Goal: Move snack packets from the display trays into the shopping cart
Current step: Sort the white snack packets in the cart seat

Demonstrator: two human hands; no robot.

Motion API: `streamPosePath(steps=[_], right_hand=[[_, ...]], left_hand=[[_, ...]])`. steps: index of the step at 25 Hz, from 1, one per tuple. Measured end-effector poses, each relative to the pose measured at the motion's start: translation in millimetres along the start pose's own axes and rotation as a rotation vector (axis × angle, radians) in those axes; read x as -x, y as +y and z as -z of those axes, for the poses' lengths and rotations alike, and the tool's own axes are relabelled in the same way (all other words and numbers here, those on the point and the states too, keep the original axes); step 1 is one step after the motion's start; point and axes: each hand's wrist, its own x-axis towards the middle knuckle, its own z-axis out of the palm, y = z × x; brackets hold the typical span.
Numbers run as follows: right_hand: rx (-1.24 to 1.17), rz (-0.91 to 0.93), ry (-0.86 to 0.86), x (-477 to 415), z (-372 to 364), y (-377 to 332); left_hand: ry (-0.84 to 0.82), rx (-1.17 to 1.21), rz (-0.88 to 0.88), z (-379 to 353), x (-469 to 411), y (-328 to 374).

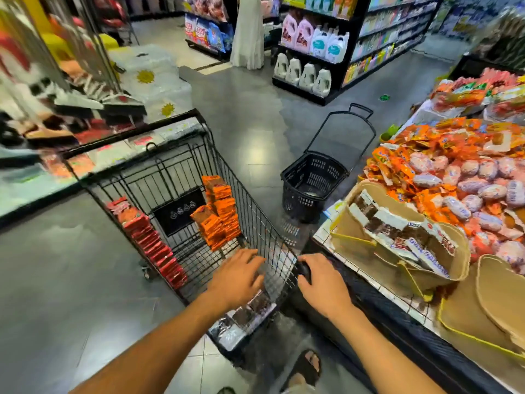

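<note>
Packets are sitting sorted by colour inside the black wire shopping cart (257,211): red packets (150,240) along its left wall, orange packets (220,211) against its right wall, brown-and-white packets (250,308) at its near end. We are holding our left grip (237,275) open, fingers spread above that near pile. Our right grip (321,282) is curling around the cart's black handle (304,270), probably steadying it. Matching packets (403,234) are waiting in the tan cardboard tray (350,226) right of the cart.

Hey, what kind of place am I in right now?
Most likely a supermarket: a wire shopping cart holding snack packets, shelves of detergent jugs, and a display table heaped with packaged snacks.
</note>
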Motion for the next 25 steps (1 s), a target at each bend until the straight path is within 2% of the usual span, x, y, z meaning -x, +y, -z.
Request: streamPosePath(steps=[5, 11, 18, 21, 25], right_hand=[[0.052, 0.074, -0.306, -22.3, -70.0, -26.6], [0.032, 0.116, -0.618, -71.4, -147.9, -29.8], [-0.021, -0.055, -0.899, -110.8, -252.7, -15.3], [-0.014, -0.182, -0.939, -120.4, -293.2, -11.0], [0.037, -0.231, -0.890, -125.2, -322.5, -9.7]], left_hand=[[-0.085, 0.000, 0.233, -45.0, 61.7, -58.8], [-0.095, 0.025, 0.426, -99.0, 70.8, -96.7], [-0.027, -0.053, 0.530, -137.2, 60.2, -113.2], [0.027, -0.107, 0.531, -150.7, 58.6, -115.1], [0.097, -0.130, 0.508, -160.2, 59.4, -118.2]])
